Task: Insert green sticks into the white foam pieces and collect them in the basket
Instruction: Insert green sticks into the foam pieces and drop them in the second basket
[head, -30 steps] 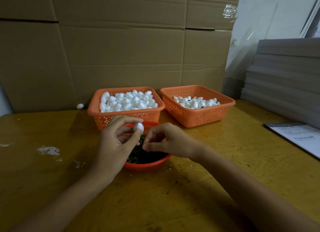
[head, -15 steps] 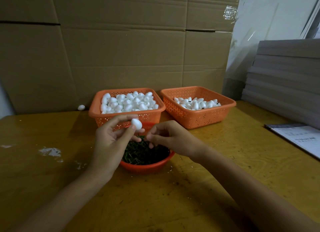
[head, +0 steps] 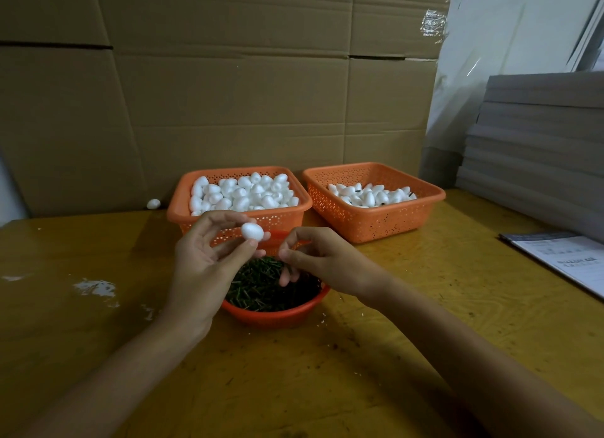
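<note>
The left hand (head: 202, 261) is up above the table (head: 359, 356), pinching a single white foam piece (head: 252, 231) between the thumb and the fingertips, with the other fingers arched loosely over it. The piece sits just in front of the left basket (head: 176, 209), above the far rim of the red bowl (head: 274, 316).

The right hand (head: 323, 258) is right beside it, close but not touching. Its thumb and forefinger are drawn together in a tight pinch aimed at the foam, and its lower fingers dip towards the green sticks (head: 258, 284) heaped in the bowl. Whether a stick is in that pinch cannot be told (the fingertips hide it).

Behind the hands, the left basket is piled high with plain foam pieces (head: 242, 192). The right basket (head: 376, 225), just beside it, holds a thinner layer of pieces (head: 369, 196), a few showing dark stubs.

One stray foam piece (head: 153, 204) lies on the table against the cardboard wall (head: 228, 94), left of the baskets. White smears (head: 94, 287) mark the tabletop on the left. To the right there is a printed sheet (head: 568, 258) at the table's edge and a stack of grey boards (head: 539, 143) behind it.
</note>
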